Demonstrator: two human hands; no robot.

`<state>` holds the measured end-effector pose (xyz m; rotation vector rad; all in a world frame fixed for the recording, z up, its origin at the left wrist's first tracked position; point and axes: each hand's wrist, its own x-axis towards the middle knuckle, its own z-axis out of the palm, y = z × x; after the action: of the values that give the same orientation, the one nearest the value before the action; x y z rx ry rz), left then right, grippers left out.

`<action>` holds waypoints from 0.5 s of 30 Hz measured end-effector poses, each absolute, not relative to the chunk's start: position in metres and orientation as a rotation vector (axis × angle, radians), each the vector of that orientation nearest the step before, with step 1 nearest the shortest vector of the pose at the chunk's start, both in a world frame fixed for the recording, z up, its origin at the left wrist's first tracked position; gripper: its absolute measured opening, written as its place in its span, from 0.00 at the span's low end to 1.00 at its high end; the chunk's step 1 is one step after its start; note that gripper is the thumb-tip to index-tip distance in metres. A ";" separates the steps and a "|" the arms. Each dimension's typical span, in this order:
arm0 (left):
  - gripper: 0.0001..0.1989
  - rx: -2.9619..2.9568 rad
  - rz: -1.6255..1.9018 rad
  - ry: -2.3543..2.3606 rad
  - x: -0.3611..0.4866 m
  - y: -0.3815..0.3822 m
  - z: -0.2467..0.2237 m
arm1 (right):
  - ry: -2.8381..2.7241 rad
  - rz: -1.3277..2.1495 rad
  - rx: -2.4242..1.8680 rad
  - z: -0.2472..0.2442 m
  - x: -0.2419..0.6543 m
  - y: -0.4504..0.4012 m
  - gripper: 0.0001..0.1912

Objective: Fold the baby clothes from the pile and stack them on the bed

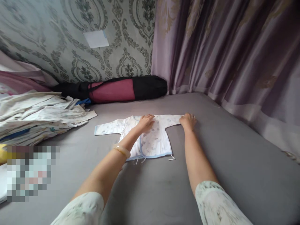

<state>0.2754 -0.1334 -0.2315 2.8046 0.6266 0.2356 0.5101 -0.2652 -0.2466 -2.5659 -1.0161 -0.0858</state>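
Note:
A small white baby shirt (pixel 156 140) with a faint print and light blue edging lies spread flat on the grey sheet (pixel 154 190). Its sleeves stretch out to both sides, and short white ties stick out at the lower hem. My left hand (pixel 146 122) rests on the upper chest of the shirt near the neckline, fingers spread flat. At the cuff of the right-hand sleeve is my right hand (pixel 188 121), its fingers bent and closed on the sleeve end. A pale bangle circles my left wrist.
A pile of light-coloured clothes (pixel 44 115) lies at the left. Behind the shirt, a long black and dark red bag (pixel 112 90) lies along the patterned wall. Purple curtains (pixel 211 47) hang at the right. A yellow item (pixel 6 153) and a blurred patch are at the lower left.

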 end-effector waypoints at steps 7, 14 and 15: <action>0.24 2.804 0.157 0.556 0.312 -0.149 -0.244 | -0.566 0.151 -2.597 -0.240 0.520 -0.260 0.07; 0.38 2.762 0.085 0.619 0.308 -0.152 -0.248 | -0.389 0.426 -2.119 -0.210 0.519 -0.268 0.06; 0.39 2.762 0.077 0.630 0.308 -0.153 -0.247 | -0.365 0.479 -2.005 -0.205 0.516 -0.268 0.06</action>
<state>0.3080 -0.1527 -0.2472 2.7619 0.6303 0.0774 0.5155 -0.2680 -0.2053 -2.0051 -0.3649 0.4788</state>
